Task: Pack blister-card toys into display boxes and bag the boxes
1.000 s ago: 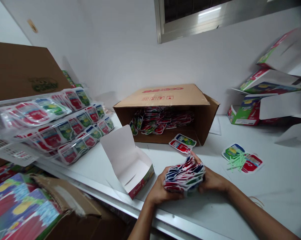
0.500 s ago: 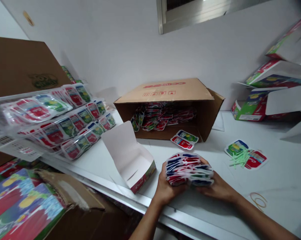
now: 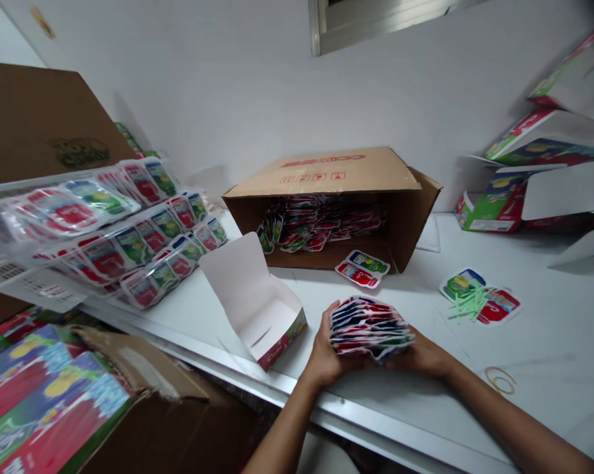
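Observation:
Between my two hands is a thick stack of small printed packets (image 3: 368,328), red, blue and green with white edges. My left hand (image 3: 323,349) presses on the stack's left side, and my right hand (image 3: 418,352) closes round its right side. To the left stands a small open display box (image 3: 281,326), white inside, its lid raised. Just beyond my hands, a red and green packet (image 3: 362,268) lies at the mouth of a cardboard carton (image 3: 321,176) on its side, with many packets inside.
Rows of packets in clear plastic (image 3: 143,243) fill the left. Light green sticks (image 3: 468,303) lie over packets at right, near rubber bands (image 3: 500,380). Open printed boxes (image 3: 494,204) are stacked at far right. A carton of printed boxes (image 3: 45,395) sits below the table edge.
The stack between my hands looks more compact and even, and my right hand has moved slightly inward. The whole view has shifted a little; the surrounding things stay in place.

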`<state>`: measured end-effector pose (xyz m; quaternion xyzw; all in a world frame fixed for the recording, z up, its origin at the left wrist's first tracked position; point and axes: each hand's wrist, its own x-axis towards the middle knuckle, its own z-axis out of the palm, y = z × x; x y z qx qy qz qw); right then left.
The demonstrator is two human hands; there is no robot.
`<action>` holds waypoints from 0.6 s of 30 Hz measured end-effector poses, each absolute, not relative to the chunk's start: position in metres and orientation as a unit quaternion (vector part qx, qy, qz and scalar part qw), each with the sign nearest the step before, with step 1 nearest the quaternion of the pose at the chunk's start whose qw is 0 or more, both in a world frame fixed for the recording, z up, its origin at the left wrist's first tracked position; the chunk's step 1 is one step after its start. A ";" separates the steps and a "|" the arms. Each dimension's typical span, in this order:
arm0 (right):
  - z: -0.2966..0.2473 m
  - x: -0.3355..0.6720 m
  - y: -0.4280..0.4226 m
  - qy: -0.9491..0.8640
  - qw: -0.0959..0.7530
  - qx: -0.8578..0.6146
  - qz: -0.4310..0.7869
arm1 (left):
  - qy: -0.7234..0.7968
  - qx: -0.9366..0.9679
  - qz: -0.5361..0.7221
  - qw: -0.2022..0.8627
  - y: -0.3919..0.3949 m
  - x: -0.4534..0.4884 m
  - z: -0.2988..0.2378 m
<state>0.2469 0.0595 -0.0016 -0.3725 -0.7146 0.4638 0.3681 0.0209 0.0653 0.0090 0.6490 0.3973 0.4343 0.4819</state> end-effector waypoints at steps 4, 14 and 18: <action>-0.007 0.247 0.067 -0.684 0.437 -0.384 0.441 | 0.384 0.633 0.475 0.475 0.066 0.027 0.010; 0.004 0.239 0.065 -0.623 0.400 -0.450 0.499 | 0.440 0.568 0.496 0.487 0.053 0.030 0.019; 0.053 0.209 0.085 -0.596 0.422 -0.448 0.515 | 0.518 0.511 0.540 0.423 0.049 0.016 0.057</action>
